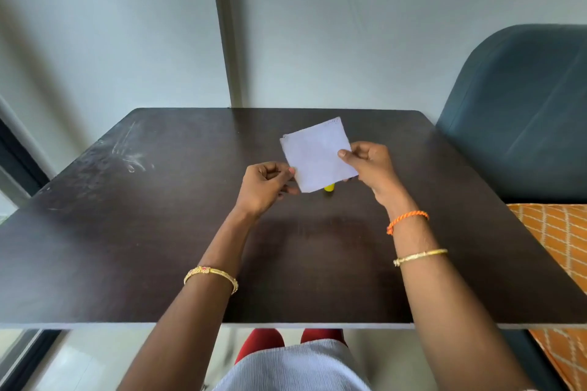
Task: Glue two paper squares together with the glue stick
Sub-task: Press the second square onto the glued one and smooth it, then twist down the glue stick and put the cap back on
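Dark table [133, 247], lower half of frame. Left hand [265, 186], centre: fingers curled, thumb and forefinger pinching lower left edge of white paper squares [316, 157]. Right hand [370, 165]: thumb and fingers pinching right edge. Paper held above table. Yellow glue stick [329, 187] partly hidden behind paper's lower corner.

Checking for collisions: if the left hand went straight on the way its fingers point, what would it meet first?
The left hand points right, so it would likely first meet the paper it already pinches, then the right hand; depth is unclear.
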